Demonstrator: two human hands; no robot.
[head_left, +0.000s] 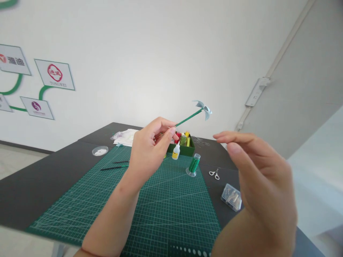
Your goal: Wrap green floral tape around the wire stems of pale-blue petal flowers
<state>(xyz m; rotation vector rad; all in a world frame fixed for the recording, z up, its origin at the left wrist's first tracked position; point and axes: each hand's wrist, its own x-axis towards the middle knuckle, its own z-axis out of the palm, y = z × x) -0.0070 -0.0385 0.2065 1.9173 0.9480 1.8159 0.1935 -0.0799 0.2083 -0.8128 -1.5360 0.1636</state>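
Note:
My left hand [150,146] pinches the lower end of a thin green stem between thumb and fingers. The stem belongs to an artificial flower [189,117] with pale blue petals at its top, tilted up to the right above the cutting mat. To the right of the flower, my right hand [259,178] hangs in the air with curved fingers, the thumb apart from the fingertips. Nothing can be seen between them. Below the flower, a spool of green thread [194,164] stands upright on the green cutting mat [171,207].
Behind my left hand are a small glue bottle [175,152] and a green box [187,150] of thread spools. White-handled scissors [214,174] and a clear plastic case [231,197] lie right of the mat. At the left sit a shallow dish [100,151] and dark slender tools [114,167].

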